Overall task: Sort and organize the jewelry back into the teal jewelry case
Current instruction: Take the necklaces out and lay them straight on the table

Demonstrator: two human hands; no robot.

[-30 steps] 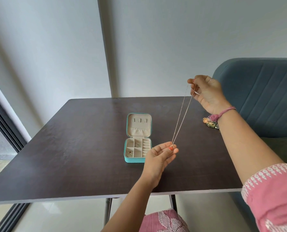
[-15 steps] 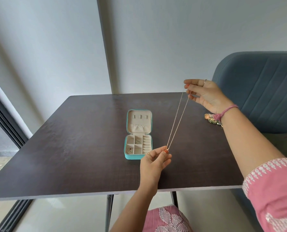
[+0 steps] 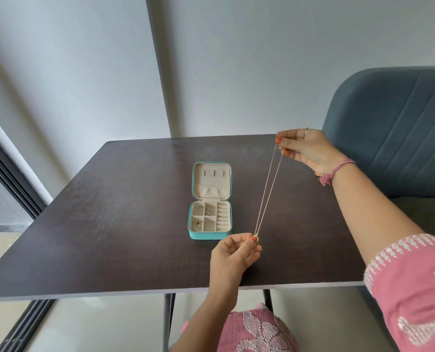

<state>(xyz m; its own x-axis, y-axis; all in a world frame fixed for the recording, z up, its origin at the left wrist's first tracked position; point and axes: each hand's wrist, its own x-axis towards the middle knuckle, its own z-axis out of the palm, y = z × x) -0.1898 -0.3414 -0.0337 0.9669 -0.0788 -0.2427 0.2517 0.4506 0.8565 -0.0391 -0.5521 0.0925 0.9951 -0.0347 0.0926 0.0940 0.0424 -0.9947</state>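
Note:
The teal jewelry case (image 3: 209, 236) lies open on the dark table (image 3: 109, 212), lid flat behind it, beige compartments holding a few small pieces. A thin gold chain necklace (image 3: 268, 189) is stretched taut as a doubled strand above the table, just right of the case. My right hand (image 3: 310, 148) pinches its upper end high at the table's far right. My left hand (image 3: 234, 252) pinches the lower end with its small pendant, just in front of the case's front right corner.
A blue-grey upholstered chair (image 3: 399, 128) stands at the right of the table. A small piece of colourful jewelry (image 3: 319, 175) peeks out behind my right wrist. The table's near edge runs just below my left hand. A dark window frame (image 3: 10, 174) is at the left.
Both hands with the stretched necklace have shifted slightly left and lower in view, the left hand nearer the case's front corner. The case has stayed put.

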